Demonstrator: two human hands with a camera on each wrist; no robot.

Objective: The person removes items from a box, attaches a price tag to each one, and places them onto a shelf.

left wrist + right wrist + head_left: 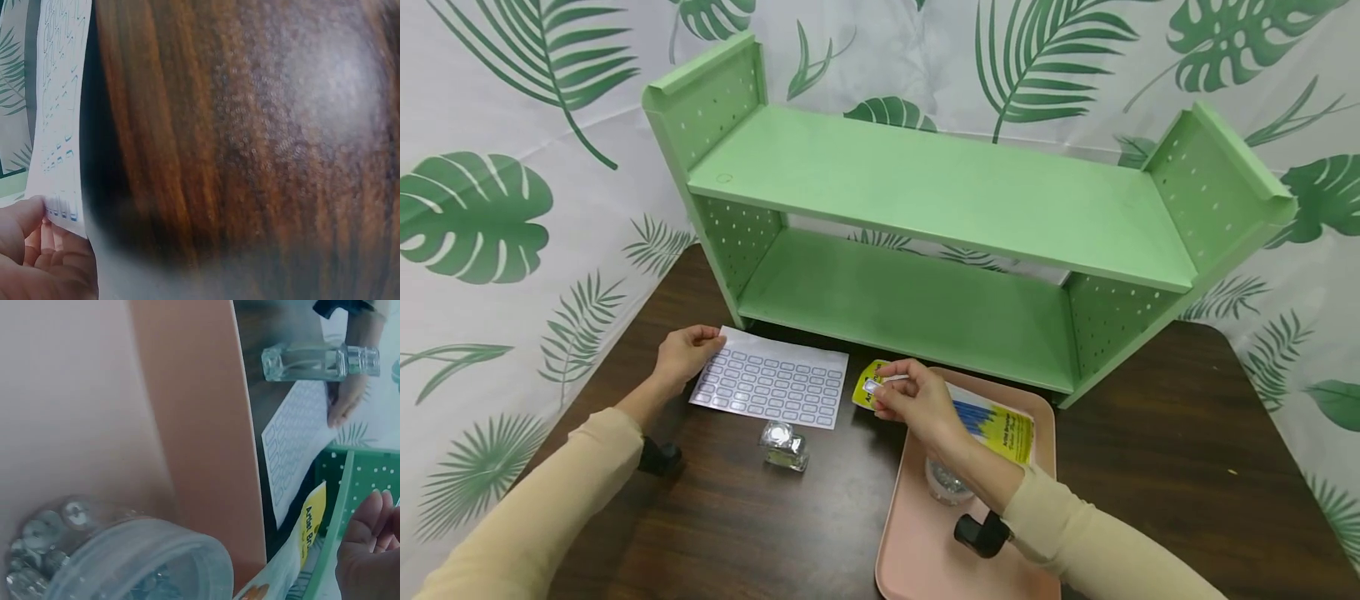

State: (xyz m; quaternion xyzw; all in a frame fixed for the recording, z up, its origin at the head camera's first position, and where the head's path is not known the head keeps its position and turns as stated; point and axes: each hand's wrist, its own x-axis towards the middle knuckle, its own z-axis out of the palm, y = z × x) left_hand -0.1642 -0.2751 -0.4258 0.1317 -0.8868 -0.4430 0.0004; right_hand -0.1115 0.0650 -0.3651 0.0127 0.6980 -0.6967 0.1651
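My left hand (683,360) pinches the upper left corner of a white sheet of small blue-bordered labels (769,382), thumb on top in the left wrist view. Between the fingertips of my right hand (922,402) is one small label (872,386), held over the yellow end of a paintbrush package (1011,435). A small clear glass bottle (786,450) with a faceted stopper stands on the table just below the sheet. Under my right forearm, a clear plastic jar (150,562) holding shiny round clear pieces sits on the tray.
A pink tray (917,533) lies at right on the dark wood table (1187,467), the brush package reaching over its far left edge. Behind the sheet and tray stands a green two-tier metal shelf (917,171). A leaf-print cloth (490,333) hangs behind.
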